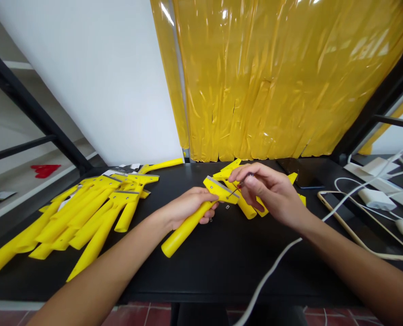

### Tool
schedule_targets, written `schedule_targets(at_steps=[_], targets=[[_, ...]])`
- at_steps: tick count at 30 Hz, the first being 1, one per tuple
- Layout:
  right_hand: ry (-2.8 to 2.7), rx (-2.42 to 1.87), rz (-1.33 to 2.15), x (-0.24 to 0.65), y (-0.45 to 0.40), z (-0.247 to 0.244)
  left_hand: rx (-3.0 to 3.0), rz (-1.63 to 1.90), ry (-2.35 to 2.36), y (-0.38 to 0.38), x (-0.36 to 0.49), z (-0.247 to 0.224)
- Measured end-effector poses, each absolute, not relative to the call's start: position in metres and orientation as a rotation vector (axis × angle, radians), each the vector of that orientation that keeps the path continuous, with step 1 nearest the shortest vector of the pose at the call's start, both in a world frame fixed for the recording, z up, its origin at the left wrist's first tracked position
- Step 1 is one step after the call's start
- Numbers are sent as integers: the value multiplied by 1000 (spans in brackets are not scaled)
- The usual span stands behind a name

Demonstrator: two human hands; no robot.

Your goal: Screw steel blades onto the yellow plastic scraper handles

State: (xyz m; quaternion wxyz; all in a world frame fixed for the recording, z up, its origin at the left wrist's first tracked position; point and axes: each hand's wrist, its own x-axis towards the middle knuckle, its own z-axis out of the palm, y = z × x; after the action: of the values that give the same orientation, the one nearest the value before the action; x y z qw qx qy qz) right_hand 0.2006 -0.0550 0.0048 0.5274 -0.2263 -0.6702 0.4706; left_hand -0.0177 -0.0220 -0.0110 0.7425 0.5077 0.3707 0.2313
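My left hand [191,203] is closed around the neck of a yellow scraper [186,230], its tubular handle slanting down toward me. A grey metal strip runs along the scraper's wide head. In my right hand [267,190] is a small screwdriver [238,186], pinched between thumb and fingers. Its thin shaft slants down to the scraper head, where the tip meets a screw spot. Small metal nuts [227,207] lie on the black table just beside the head. Behind my right hand rest more yellow scrapers [246,206], partly hidden by it.
Many yellow scrapers [92,203] lie heaped at the left of the black table [201,276]. To the right are a phone with a gold-edged case [367,226], white chargers [376,199] and a white cable [272,267] crossing under my right arm. A yellow plastic curtain [265,90] hangs behind.
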Motion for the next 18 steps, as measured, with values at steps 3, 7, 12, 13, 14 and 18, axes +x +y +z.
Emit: schedule_targets(at_steps=[3,7,12,13,14,18], targets=[[-1526,-558,1013,201,-54,6,1126,530,832,-22,-18,-10],[-1415,-523,883,196,-57,8,1195,502,854,-25,-18,-8],[-1540,-530,854,191,-62,6,1214,470,855,-29,-16,-5],[-1551,-528,852,191,-62,5,1214,471,859,-29,-15,-5],[-1562,-524,850,191,-61,4,1216,473,861,-29,-15,-5],[-1606,-484,853,192,-58,-1,1231,473,871,-30,-15,-4]])
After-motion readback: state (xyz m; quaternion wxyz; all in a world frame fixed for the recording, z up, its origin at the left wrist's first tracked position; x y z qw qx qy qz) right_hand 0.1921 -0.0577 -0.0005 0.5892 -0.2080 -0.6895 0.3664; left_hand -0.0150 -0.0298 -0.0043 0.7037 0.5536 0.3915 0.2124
